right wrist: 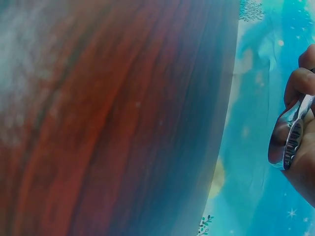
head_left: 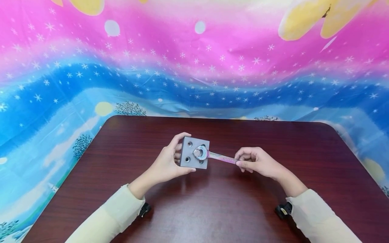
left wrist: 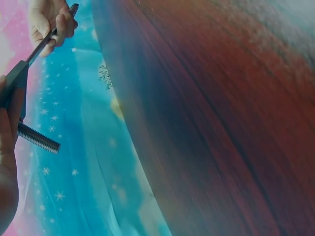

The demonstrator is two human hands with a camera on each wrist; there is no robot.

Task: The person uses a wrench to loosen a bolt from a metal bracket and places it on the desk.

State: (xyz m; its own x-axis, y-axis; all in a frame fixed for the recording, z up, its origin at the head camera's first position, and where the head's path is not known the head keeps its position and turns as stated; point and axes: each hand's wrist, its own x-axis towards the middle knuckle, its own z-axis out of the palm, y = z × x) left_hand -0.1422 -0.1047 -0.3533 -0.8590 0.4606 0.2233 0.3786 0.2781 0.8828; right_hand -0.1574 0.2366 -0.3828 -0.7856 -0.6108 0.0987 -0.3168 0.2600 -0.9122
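Observation:
A grey square metal block [head_left: 195, 162] with round holes is held up over the table by my left hand [head_left: 166, 162], thumb and fingers on opposite edges. A bolt [head_left: 197, 153] passes through its middle. In the left wrist view, the threaded shank of the bolt [left wrist: 39, 138] sticks out from the block's other side. One end of a shiny wrench [head_left: 222, 157] sits around the bolt head. My right hand [head_left: 258, 162] pinches the wrench's far end between thumb and fingers. In the right wrist view, the toothed ring end of the wrench [right wrist: 286, 140] shows beside the palm.
Below both hands lies a dark red-brown wooden table [head_left: 194, 209] with rounded far corners. A pink and blue patterned cloth [head_left: 182, 67] hangs behind and around it. Small black devices [head_left: 283, 211] are strapped at both wrists.

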